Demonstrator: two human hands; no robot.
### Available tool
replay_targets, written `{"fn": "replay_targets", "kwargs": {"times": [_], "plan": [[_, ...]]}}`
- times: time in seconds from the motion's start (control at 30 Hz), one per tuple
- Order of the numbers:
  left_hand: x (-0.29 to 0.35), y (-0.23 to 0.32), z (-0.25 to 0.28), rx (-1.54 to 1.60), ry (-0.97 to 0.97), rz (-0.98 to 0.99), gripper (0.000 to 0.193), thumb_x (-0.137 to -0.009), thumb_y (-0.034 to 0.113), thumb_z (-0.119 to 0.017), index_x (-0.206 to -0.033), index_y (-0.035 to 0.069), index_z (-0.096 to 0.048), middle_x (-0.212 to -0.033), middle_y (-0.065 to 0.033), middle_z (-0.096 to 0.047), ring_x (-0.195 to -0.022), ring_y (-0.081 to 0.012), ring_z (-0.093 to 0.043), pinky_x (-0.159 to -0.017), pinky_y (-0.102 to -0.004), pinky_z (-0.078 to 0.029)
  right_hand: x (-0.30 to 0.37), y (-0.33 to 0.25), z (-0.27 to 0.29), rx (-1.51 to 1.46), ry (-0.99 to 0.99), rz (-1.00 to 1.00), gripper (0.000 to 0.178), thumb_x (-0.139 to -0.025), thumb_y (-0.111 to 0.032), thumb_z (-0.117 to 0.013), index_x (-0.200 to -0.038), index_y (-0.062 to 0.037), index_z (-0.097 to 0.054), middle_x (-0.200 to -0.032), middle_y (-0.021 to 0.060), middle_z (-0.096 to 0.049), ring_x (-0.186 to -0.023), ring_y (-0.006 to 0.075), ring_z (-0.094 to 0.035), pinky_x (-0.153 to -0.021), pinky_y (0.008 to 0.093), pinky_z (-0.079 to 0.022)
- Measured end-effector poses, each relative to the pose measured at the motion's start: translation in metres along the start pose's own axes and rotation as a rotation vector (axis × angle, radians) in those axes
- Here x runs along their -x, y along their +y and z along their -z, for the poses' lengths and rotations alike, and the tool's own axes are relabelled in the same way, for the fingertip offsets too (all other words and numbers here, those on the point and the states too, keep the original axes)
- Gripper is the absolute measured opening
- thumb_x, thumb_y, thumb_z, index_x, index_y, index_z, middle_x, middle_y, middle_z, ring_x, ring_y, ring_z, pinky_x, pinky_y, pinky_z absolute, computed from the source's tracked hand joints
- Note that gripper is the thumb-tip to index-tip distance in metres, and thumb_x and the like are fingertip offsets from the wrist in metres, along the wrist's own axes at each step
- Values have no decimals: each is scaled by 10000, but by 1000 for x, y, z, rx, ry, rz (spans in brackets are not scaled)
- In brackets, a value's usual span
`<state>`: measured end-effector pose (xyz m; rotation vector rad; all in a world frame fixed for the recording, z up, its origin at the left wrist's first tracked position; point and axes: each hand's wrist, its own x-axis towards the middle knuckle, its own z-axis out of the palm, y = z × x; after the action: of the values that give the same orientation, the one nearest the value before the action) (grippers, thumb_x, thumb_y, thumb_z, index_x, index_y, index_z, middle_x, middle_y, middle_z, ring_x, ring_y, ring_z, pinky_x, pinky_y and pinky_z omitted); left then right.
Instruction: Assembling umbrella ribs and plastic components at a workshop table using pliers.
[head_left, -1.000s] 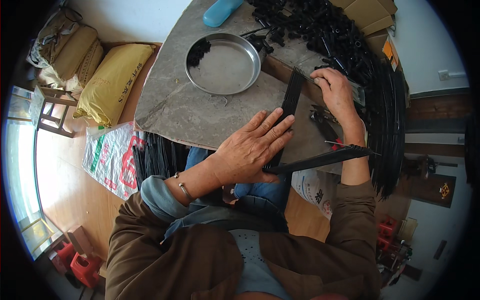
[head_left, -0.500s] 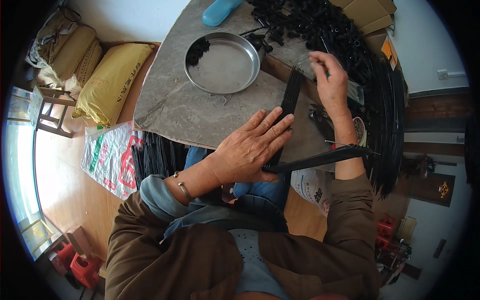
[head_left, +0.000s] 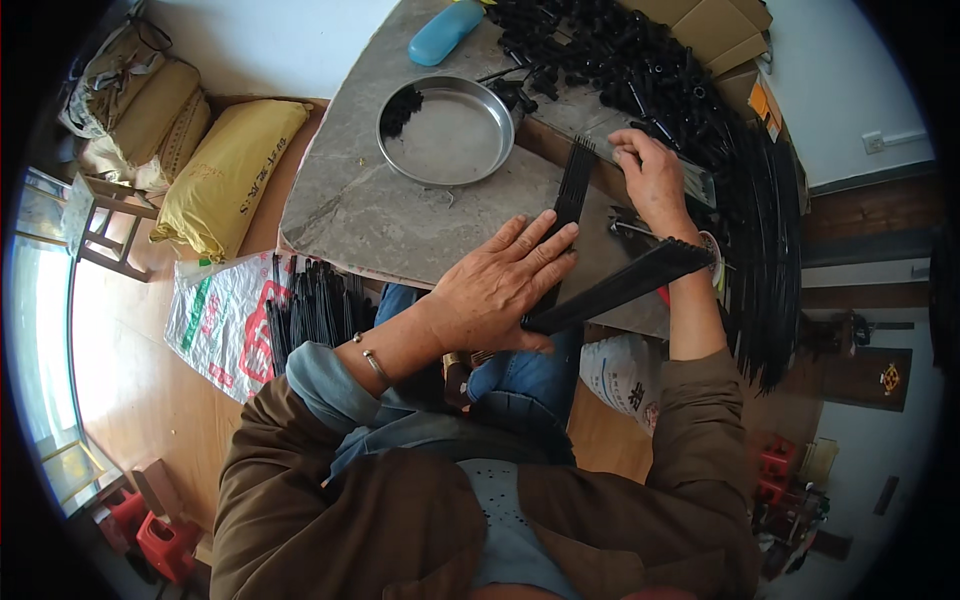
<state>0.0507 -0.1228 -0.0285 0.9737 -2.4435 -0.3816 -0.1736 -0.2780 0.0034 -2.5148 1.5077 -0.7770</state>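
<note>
My left hand (head_left: 497, 278) lies flat with its fingers stretched across a row of thin black rods (head_left: 573, 188) set side by side on the grey table. Its thumb is beside a second black band (head_left: 620, 290), which slants up to the right and reaches my right forearm. Whether this band is joined to the row under my palm is hidden. Beyond the rods' far tips, to their right, my right hand (head_left: 657, 185) hovers with thumb and fingers drawn together. What they pinch, if anything, is too small to make out.
A round metal tray (head_left: 446, 133) with small black pieces stands on the grey table (head_left: 330, 215). Behind it lies a blue case (head_left: 446, 32). Black tubular parts (head_left: 610, 55) heap at the back right, and long black rods (head_left: 765, 270) hang along the right edge.
My right hand has come slightly nearer to me, its fingers more curled. The slanting band's right end sits higher and further left. My left hand stays flat on the rods.
</note>
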Motion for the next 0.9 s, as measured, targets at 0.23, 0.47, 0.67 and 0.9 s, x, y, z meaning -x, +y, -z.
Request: {"fn": "replay_targets", "kwargs": {"times": [0.23, 0.47, 0.67, 0.9], "plan": [[4, -2, 0, -16, 24, -22, 941, -656, 580, -729, -1353, 17, -441, -1496, -163, -302, -1409, -333, -228, -1155, -444, -184, 18, -42, 16, 262, 64, 377, 304, -781, -191, -609, -1075, -123, -636, -1129, 35, -597, -1073, 259, -533, -891, 387, -405], [3, 0, 14, -58, -27, -222, 585, -805, 483, -637, -1246, 103, -579, -1449, -55, -420, -1418, -324, -225, -1134, -510, -162, 44, -44, -3, 265, -84, 573, 300, -853, -152, -519, -1129, -146, -635, -1274, 66, -550, -1234, 270, -446, -1045, 420, -298], [-14, 59, 172, 849, 805, -28, 235, -873, 150, -607, -1045, 15, -695, -1235, -120, -607, -1105, -224, -587, -894, -320, -478, 70, -128, 61, -913, -866, 326, 217, -891, -175, -594, -1078, -70, -630, -1034, 81, -655, -975, 235, -624, -875, 325, -467], [63, 18, 167, 547, 270, 556, 406, -978, 302, -443, -868, -8, -680, -682, -66, -644, -638, -109, -613, -596, -258, -476, 121, -141, 39, -1280, -1289, -95, 204, -907, -136, -591, -1042, 17, -589, -856, 66, -683, -782, 125, -646, -731, 268, -518]]}}
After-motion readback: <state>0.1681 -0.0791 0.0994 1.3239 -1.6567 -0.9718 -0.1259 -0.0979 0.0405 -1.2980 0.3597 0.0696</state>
